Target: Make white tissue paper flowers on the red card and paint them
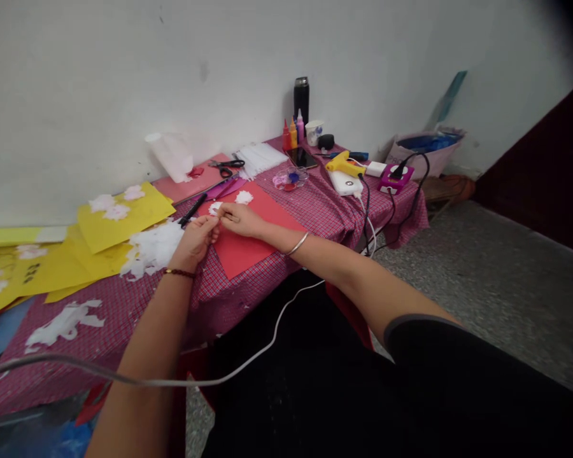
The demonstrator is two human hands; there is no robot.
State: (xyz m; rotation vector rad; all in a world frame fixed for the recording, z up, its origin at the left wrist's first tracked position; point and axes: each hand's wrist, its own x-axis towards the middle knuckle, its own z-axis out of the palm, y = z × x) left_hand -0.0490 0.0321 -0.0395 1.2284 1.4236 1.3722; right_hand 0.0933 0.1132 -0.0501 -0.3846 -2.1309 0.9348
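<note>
- Both hands meet over red paper sheet [248, 245]: left hand [195, 242] & right hand [239, 219] pinch a small white paper cutout [215, 208] between fingertips, above the checked tablecloth [315, 203].
- Doing it well, I'd judge: light pinch, pull slowly, thin paper tears easily.
- Hard to see: cutout's shape, exact finger contact; white scrap pile [153, 251] just beside left hand.

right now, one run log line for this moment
left hand: pinching small white paper piece | right hand: pinching same piece | under hands: red paper sheet | beside: white paper scraps | far: glue gun
</note>
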